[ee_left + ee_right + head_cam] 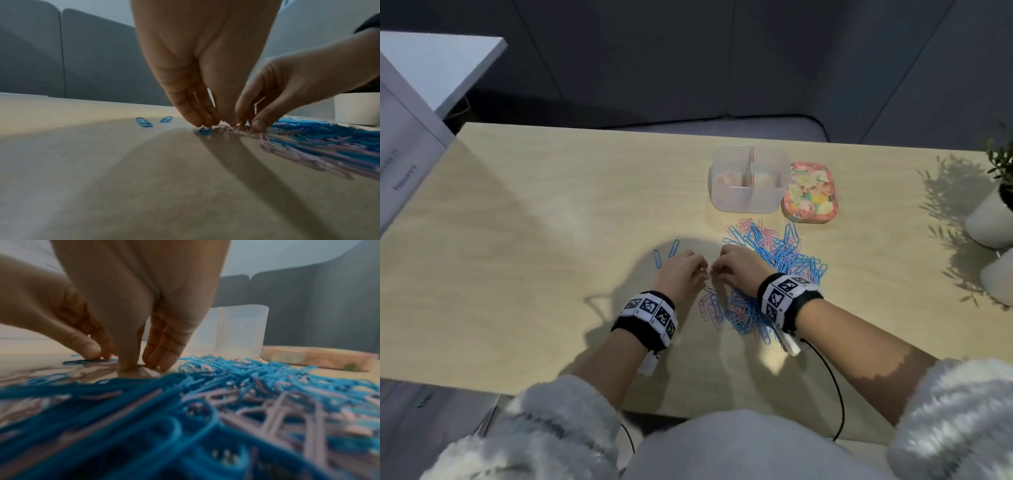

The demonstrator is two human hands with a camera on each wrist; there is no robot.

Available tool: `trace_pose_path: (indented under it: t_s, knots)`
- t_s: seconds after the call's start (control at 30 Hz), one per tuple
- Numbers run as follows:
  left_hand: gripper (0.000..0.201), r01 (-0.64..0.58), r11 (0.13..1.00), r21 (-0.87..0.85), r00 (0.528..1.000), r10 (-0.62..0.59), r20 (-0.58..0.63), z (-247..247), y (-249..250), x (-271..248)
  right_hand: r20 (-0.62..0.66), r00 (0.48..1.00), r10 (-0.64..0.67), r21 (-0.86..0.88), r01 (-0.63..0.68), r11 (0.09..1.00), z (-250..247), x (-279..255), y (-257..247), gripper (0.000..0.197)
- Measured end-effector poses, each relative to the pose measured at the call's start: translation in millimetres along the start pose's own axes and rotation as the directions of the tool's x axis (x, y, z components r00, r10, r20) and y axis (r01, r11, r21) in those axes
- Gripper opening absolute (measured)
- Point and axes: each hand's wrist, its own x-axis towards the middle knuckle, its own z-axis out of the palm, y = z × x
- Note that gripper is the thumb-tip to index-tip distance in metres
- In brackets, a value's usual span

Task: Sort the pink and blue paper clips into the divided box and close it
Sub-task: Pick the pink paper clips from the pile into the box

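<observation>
left hand (681, 270): fingertips down on pink clips (222, 129) | right hand (736, 270): same, grip unclear | divided box (750, 181) open

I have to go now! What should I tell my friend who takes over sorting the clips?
Left hand and right hand: fingertips down on the table, picking at clips between them; exact grip unclear.
Mixed pile of pink and blue clips lies unsorted; two blue clips sit apart, left.
Divided box is open, lid beside it.
Left: sort nearly everything, close box.
</observation>
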Motion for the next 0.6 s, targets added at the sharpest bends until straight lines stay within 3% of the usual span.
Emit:
trace_pose_path:
  t_s: [0.13, 0.23, 0.37, 0.5, 0.6]
  knots:
    - [0.062, -0.122, 0.991, 0.052, 0.992, 0.121, 0.037, -2.3, -10.6, -3.8, -0.03, 0.997, 0.078, 0.107, -0.074, 0.991, 6.5, -4.8, 0.0, 0.024]
    - [0.082, -0.103, 0.983, 0.15, 0.995, 0.1, 0.03, 3.1, -18.4, -11.1, -0.094, 0.988, 0.122, 0.148, -0.107, 0.983, 12.7, -12.2, -4.0, 0.031]
    - [0.071, -0.023, 0.988, 0.155, 1.0, 0.025, -0.015, 7.2, -26.0, -14.4, -0.092, 0.987, 0.13, 0.031, -0.128, 0.991, 27.2, -26.7, -13.1, 0.025]
    - [0.061, -0.011, 0.994, 0.107, 0.999, 0.016, -0.046, 3.7, -33.2, -15.2, -0.075, 0.982, 0.172, 0.061, -0.168, 0.984, 30.5, -43.2, -6.1, 0.018]
    - [0.037, -0.007, 0.997, 0.077, 0.998, 0.012, -0.068, 3.0, -37.1, -17.6, -0.088, 0.975, 0.206, 0.076, -0.199, 0.977, 24.8, -50.8, 0.9, 0.013]
